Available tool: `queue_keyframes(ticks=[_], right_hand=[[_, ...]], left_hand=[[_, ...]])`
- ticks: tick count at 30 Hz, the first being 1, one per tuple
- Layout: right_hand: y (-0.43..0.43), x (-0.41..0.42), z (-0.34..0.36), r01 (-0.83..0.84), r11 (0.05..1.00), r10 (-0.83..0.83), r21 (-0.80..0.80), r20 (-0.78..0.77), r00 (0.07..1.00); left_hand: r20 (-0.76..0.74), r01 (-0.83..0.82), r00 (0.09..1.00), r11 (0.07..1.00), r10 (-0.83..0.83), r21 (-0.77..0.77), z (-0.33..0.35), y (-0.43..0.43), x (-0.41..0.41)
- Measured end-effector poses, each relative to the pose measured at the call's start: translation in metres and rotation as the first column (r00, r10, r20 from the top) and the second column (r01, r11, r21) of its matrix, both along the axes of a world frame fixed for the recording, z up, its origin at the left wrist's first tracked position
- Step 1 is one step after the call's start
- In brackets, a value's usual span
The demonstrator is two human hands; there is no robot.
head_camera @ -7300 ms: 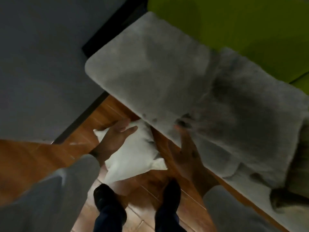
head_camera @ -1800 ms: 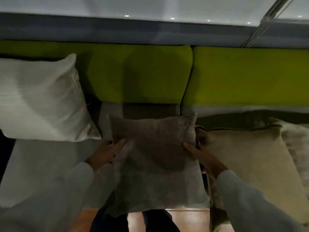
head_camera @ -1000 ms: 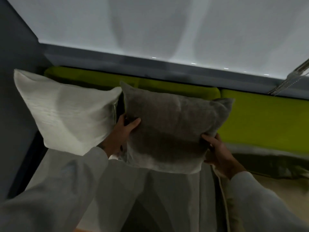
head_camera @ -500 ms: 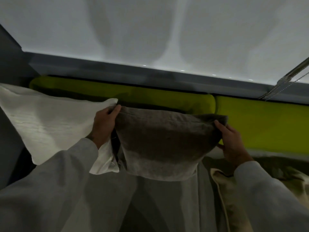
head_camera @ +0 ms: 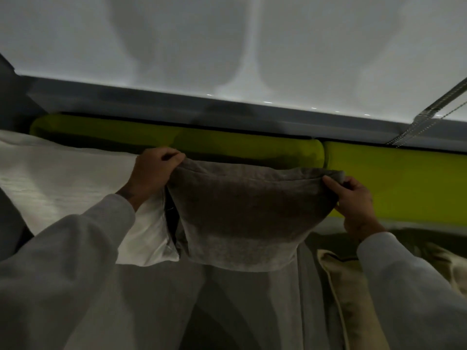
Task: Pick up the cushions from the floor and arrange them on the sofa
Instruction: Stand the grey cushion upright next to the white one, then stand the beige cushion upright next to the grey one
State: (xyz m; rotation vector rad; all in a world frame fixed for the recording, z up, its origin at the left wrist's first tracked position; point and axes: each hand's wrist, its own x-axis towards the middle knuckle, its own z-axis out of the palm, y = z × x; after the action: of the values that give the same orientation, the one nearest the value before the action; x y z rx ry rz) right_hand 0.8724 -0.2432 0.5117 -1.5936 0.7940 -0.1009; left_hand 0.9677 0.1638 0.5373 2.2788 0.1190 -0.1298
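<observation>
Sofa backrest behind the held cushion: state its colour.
The sofa backrest is bright lime green, plain with no pattern; the head view shows it.

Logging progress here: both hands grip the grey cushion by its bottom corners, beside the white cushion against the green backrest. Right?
Not quite. The head view shows the left hand and right hand gripping the grey cushion by its top corners; the rest holds, with the white cushion and green backrest.
</observation>
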Motion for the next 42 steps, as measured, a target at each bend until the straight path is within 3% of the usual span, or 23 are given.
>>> queue_keyframes(ticks=[3, 7, 11, 15, 18, 25, 30, 34, 37, 42], right_hand=[[-0.006, -0.015, 0.013, -0.038, 0.999, 0.038, -0.013, -0.038, 0.999], [-0.026, -0.044, 0.032, -0.076, 0.997, 0.075, -0.023, -0.07, 0.995], [-0.07, -0.089, 0.036, -0.037, 0.997, 0.031, -0.06, -0.095, 0.995], [-0.145, -0.157, 0.024, 0.045, 0.993, -0.058, -0.111, -0.12, 0.991], [-0.204, -0.203, 0.004, 0.034, 0.988, -0.058, -0.15, -0.16, 0.985], [-0.318, -0.285, -0.052, -0.057, 0.993, 0.018, -0.104, -0.341, 0.94], [-0.36, -0.32, -0.078, -0.146, 0.989, 0.119, -0.019, -0.483, 0.867], [-0.373, -0.328, -0.086, -0.212, 0.967, 0.255, 0.142, -0.553, 0.793], [-0.379, -0.331, -0.097, -0.224, 0.952, 0.304, 0.209, -0.561, 0.77], [-0.386, -0.325, -0.11, -0.126, 0.928, 0.321, 0.351, -0.576, 0.752]], left_hand=[[0.079, 0.073, 0.994, 0.994, -0.079, 0.076, 0.01, -0.018, -0.005], [0.191, 0.006, 0.981, 0.996, -0.022, 0.087, 0.026, -0.058, -0.023], [0.259, 0.092, 0.963, 0.994, -0.074, -0.058, 0.038, -0.128, -0.064], [0.101, 0.222, 0.975, 0.907, -0.198, -0.357, 0.031, -0.22, -0.122], [-0.02, 0.177, 0.977, 0.868, -0.21, -0.464, 0.012, -0.274, -0.162], [-0.354, 0.027, 0.919, 0.922, -0.175, -0.385, -0.064, -0.377, -0.254], [-0.578, -0.096, 0.81, 0.951, -0.098, -0.295, -0.095, -0.409, -0.314], [-0.721, -0.221, 0.692, 0.943, -0.028, -0.249, -0.107, -0.419, -0.333], [-0.783, -0.205, 0.621, 0.959, -0.026, -0.194, -0.126, -0.414, -0.34], [-0.851, -0.265, 0.5, 0.907, -0.16, -0.326, -0.157, -0.416, -0.339]])
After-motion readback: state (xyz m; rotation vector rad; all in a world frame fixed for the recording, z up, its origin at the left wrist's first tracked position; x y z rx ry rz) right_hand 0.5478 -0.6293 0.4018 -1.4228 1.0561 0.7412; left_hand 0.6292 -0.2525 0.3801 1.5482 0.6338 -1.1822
